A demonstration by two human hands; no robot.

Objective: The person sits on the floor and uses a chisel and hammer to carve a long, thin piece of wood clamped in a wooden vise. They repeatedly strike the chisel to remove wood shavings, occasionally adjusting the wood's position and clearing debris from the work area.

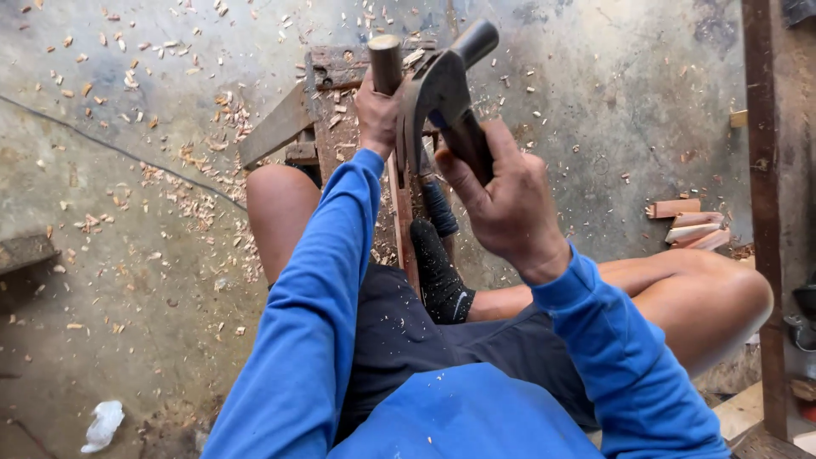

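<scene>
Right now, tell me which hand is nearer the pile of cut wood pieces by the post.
Right. The right hand, gripping the hammer, is closer to the wood pieces; the left hand holds the chisel farther left.

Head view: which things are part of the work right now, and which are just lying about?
In use: hammer in right hand; wooden-handled tool in left hand; wooden block.

Lying about: wood chips, cut wood pieces, white scrap.
</scene>
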